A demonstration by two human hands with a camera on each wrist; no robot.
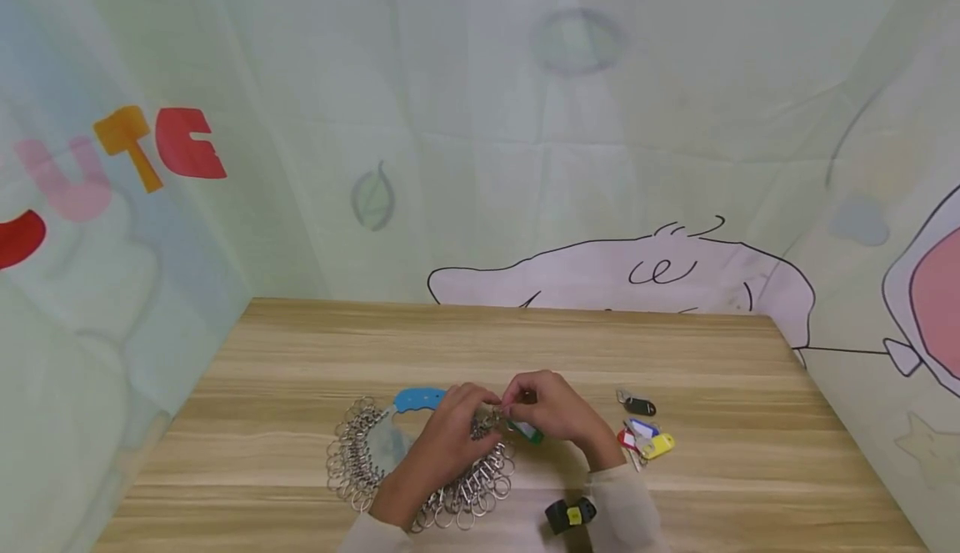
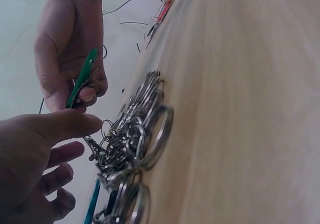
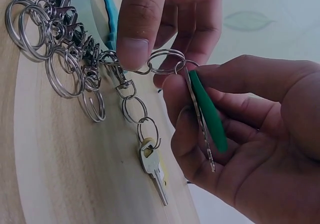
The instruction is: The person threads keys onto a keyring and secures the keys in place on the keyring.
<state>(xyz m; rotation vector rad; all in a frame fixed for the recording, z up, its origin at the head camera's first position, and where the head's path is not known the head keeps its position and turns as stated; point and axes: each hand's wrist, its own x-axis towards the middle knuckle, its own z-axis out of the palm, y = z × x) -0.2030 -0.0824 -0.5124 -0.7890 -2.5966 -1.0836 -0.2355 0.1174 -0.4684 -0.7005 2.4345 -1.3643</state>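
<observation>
From my distant seat, the head view gives me the wood-grain tabletop (image 1: 300, 353) against a pale printed cloth (image 1: 465, 161); the left hand (image 1: 453, 428) lies over a circle of silver metal clasps and rings (image 1: 467, 490), set about a translucent disc (image 1: 387, 444) with a bright blue handle (image 1: 418, 399); the right hand (image 1: 551, 407) meets it at the fingertips, a green plastic key tag (image 1: 527, 432) showing just below; off to the right lie a black plastic key tag (image 1: 640, 406) and, nearer me, a small pile with a blue tag (image 1: 643, 428), a red tag (image 1: 624, 439) and a yellow tag (image 1: 660, 446).

The left wrist view shows me the green tag pinched in the right hand, above the row of rings; the left thumb reaches towards it, the other fingers loosely bent.

The right wrist view is clearest (my best look at the grip); the right hand pinches the green tag together with a flat silver key (image 3: 196, 103), both at a silver split ring (image 3: 169, 51); the left thumb and fingers pinch the linked metal beside that ring, though the thumb hides which piece; close by, a second silver key (image 3: 150, 159) hangs from a chain of small rings.
</observation>
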